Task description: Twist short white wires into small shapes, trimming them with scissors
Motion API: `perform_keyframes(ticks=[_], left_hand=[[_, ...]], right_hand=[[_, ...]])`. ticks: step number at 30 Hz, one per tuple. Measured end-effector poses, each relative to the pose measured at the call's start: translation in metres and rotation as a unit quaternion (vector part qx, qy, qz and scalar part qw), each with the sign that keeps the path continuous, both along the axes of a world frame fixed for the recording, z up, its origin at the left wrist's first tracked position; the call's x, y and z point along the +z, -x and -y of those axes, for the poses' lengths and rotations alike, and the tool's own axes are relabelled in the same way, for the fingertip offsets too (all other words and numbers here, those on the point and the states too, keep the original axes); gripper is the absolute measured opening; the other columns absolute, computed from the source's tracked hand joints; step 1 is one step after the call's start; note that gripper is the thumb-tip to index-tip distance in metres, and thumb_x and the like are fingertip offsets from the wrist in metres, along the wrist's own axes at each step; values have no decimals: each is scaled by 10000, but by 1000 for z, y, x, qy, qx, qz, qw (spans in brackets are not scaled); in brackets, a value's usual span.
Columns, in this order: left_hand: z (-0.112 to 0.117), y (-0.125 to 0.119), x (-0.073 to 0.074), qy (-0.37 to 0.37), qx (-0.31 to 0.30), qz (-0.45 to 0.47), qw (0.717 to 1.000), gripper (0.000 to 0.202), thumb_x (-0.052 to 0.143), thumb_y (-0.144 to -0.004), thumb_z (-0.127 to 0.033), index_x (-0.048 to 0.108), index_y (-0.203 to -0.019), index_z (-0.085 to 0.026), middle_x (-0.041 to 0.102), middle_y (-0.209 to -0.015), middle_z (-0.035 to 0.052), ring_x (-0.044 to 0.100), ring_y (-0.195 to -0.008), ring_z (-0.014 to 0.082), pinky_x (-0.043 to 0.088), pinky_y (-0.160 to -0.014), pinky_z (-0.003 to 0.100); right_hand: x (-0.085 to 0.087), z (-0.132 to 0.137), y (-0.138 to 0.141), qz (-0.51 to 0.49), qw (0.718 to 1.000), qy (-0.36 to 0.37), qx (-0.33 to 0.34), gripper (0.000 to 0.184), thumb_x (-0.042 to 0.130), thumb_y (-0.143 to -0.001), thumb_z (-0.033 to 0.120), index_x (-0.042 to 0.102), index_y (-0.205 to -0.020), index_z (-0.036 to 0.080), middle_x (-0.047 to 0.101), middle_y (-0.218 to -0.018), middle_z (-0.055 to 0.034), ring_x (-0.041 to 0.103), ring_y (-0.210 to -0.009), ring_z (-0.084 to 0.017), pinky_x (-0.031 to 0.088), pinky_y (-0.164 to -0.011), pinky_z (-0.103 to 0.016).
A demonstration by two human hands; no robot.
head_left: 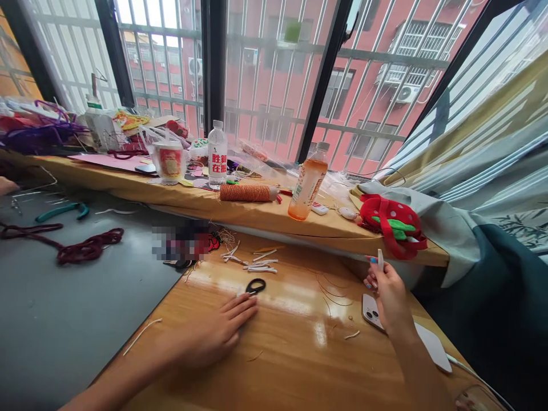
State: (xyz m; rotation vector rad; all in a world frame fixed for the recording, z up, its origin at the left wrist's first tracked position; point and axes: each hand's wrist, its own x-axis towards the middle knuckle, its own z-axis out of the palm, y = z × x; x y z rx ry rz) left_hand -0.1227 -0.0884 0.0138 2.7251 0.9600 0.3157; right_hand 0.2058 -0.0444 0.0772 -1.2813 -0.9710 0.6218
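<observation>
My left hand [220, 330] lies low on the wooden table with its fingers stretched out together. Its fingertips reach a pair of scissors with black handles [256, 286]; the blades are mostly hidden by the fingers. On the right, my right hand [389, 291] is raised above the table, pinching a short white strip [381, 260] that stands upright between thumb and fingers. Beneath that wrist lies a phone [371, 311], partly covered. Several similar white cord pieces [262, 267] lie in a loose pile beyond the scissors, near the ledge.
A raised ledge [192, 197] under the window bears an orange thread spool [246, 193], a water bottle [217, 154], an orange drink bottle [308, 182] and a red strawberry pouch [391, 221]. Dark red cord [89, 246] and teal pliers [62, 212] lie left. Another person's hand [6, 185] shows there.
</observation>
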Motion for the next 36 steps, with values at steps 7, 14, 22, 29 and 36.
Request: perform_keyframes(ticks=[7,14,22,29,36], left_hand=[[5,66,-12,-103,189,-67,974,542,327,-685,-55,389,-1208,-186,389,-1264,46,323,-1175,214,284,-967,381],[-7,2,18,-224,270,-84,933,416,325,-674,-17,539,-1029,-51,509,-1106,195,324,-1153,314,255,-933,463],[-34,-86,0,-190,26,62,980,251,353,-773,-110,485,-984,-145,552,-939,96,467,-956,201,359,-852,345],[-41,-74,-7,-48,79,284,954,231,372,-772,-115,464,-978,-165,518,-957,70,468,-895,164,394,-794,311],[-39,-73,5,350,13,450,822,525,516,-713,-389,349,-1163,-176,545,-938,72,444,-497,50,366,-461,192]], right_hand=[[-29,-16,-3,412,896,157,58,175,555,-632,260,582,-784,178,570,-657,-12,508,-644,-173,333,-585,-260],[-57,-27,1,563,781,265,47,188,413,-767,212,523,-887,118,588,-900,-129,541,-857,-216,340,-638,-258],[-48,-24,6,568,791,227,3,185,296,-796,151,481,-797,147,549,-844,-118,527,-774,-201,326,-619,-275],[-7,6,38,363,930,-29,-55,184,351,-795,360,424,-798,191,498,-743,-40,465,-670,-169,351,-631,-281],[-19,31,96,196,907,69,367,228,401,-790,399,430,-722,183,408,-603,32,386,-566,-95,318,-536,-208]])
